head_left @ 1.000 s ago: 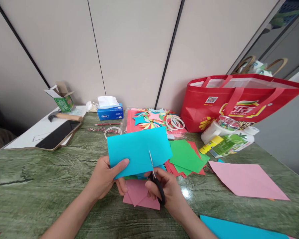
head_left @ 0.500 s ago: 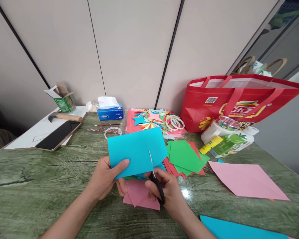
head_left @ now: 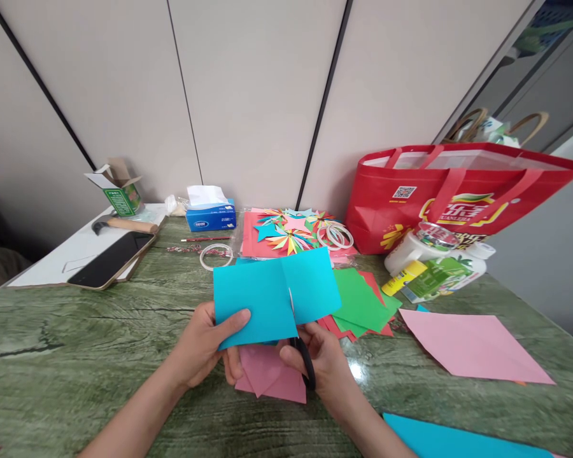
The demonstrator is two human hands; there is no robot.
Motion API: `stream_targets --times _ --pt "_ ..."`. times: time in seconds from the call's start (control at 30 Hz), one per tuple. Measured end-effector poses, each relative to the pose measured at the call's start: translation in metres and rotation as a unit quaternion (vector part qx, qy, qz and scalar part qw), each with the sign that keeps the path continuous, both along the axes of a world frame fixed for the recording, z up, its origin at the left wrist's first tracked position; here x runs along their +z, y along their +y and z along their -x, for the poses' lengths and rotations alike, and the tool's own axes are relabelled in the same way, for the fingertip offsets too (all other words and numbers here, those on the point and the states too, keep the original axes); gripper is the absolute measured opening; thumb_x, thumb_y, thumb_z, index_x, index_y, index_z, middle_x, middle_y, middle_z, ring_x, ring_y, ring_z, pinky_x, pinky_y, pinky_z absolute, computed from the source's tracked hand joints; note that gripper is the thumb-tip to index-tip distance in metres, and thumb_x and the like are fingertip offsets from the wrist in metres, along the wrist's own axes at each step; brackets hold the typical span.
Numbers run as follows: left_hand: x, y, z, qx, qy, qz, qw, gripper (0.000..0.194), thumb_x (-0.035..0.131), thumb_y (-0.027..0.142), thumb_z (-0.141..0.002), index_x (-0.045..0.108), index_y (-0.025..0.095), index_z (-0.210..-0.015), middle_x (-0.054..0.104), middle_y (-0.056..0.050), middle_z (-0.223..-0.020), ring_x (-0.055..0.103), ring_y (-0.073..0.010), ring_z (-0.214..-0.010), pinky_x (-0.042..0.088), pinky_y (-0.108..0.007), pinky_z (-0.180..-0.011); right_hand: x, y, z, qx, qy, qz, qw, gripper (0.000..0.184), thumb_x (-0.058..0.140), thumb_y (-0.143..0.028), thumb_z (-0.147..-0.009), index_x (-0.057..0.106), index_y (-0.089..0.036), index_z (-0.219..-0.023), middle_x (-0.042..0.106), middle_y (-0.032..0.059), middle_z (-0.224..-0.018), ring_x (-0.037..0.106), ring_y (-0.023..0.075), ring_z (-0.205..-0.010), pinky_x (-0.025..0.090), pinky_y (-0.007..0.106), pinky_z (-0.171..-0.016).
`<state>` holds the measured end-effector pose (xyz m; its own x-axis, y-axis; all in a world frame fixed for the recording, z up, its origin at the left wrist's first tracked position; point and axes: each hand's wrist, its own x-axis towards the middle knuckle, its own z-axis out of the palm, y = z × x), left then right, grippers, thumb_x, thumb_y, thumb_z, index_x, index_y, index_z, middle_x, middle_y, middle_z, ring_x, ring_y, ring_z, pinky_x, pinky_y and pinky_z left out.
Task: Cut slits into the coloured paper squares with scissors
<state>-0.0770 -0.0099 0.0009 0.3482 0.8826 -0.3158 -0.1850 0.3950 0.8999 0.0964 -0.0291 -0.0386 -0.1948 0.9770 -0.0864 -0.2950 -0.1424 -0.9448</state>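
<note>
A sheet of blue paper (head_left: 253, 302) is pinched at its lower left by my left hand (head_left: 207, 343), thumb on top and fingers beneath. My right hand (head_left: 318, 359) grips the black-handled scissors (head_left: 305, 362), whose blades sit in a cut running up from the paper's lower edge. The part right of the cut tilts away from the larger left part. Below the blue sheet, pink paper pieces (head_left: 272, 378) lie on the table. Green paper squares (head_left: 358, 296) rest on red paper (head_left: 375, 286) just to the right.
On the right lie a pink sheet (head_left: 477, 343), a blue sheet (head_left: 458, 439), a yellow glue stick (head_left: 403, 278) and a red bag (head_left: 386, 203). Behind are tape rolls (head_left: 216, 256), folded paper stars (head_left: 291, 232) and a tissue box (head_left: 211, 216). A phone (head_left: 112, 259) and hammer (head_left: 124, 224) are left.
The cut in the blue paper has lengthened, and its right part now angles away. The scissor blades have closed further. My left hand and the sheet have shifted slightly right.
</note>
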Motion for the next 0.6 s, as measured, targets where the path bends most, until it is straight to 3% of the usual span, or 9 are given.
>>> stream_targets --times 0.23,0.6 --pt "0.0009 -0.0012 -0.0005 -0.005 -0.003 0.007 1.000 0.023 0.056 0.033 -0.073 0.055 0.011 -0.066 0.057 -0.004 -0.032 0.046 -0.0111 -0.023 0.034 -0.015 -0.023 0.0008 -0.0013 0.0024 -0.016 0.006 0.009 1.000 0.031 0.077 -0.022 -0.050 0.053 -0.015 -0.069 0.056 -0.0030 -0.060 0.045 0.0085 -0.052 0.036 0.019 -0.050" --pt "-0.0004 -0.0005 0.0000 -0.006 -0.003 0.008 1.000 0.024 0.057 0.035 -0.072 0.055 0.011 -0.068 0.057 -0.004 -0.032 0.045 -0.0105 -0.022 0.033 -0.014 -0.023 0.0022 -0.0007 0.0035 -0.023 -0.005 0.011 1.000 0.031 0.075 -0.026 -0.051 0.050 -0.016 -0.067 0.054 -0.0026 -0.059 0.042 0.0088 -0.051 0.033 0.021 -0.048"
